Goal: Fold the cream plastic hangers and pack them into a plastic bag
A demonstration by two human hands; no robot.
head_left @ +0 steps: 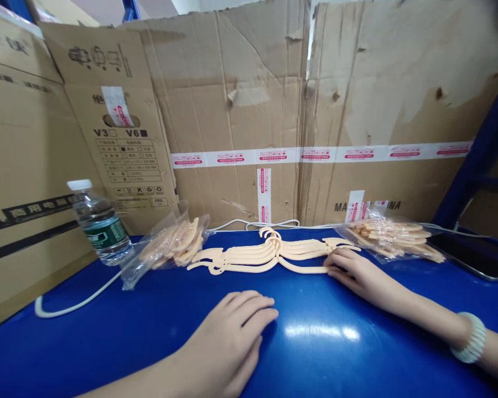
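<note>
We judge a grasp step: right hand fingers clamped on near hanger, left hand empty, fingers slightly apart; next needs steady grip.

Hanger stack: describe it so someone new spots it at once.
On the blue table, before the cardboard wall, lie a left bag and a right bag. Between them is the cream hanger stack, right hand near its right end. Unlike the bagged pieces, it lies unwrapped, hooks bunched at its middle.
</note>
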